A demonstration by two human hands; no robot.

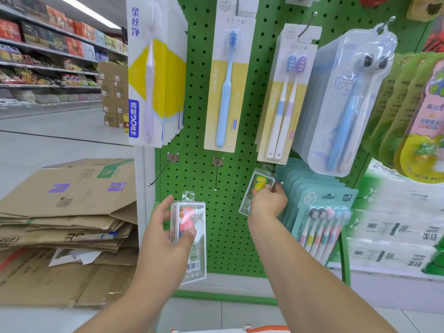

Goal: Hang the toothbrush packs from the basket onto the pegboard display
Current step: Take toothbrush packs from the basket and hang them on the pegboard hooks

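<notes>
The right hand (pixel 266 200) has its fingers closed on a clear toothbrush pack with a yellow dinosaur (pixel 257 188), its hang tab at a hook (pixel 272 174) on the green pegboard (pixel 228 224). The left hand (pixel 165 231) grips a second pack (pixel 189 234) lower, beside the board. These packs look light, stiff and slippery; better to hold the edges near the tab
</notes>
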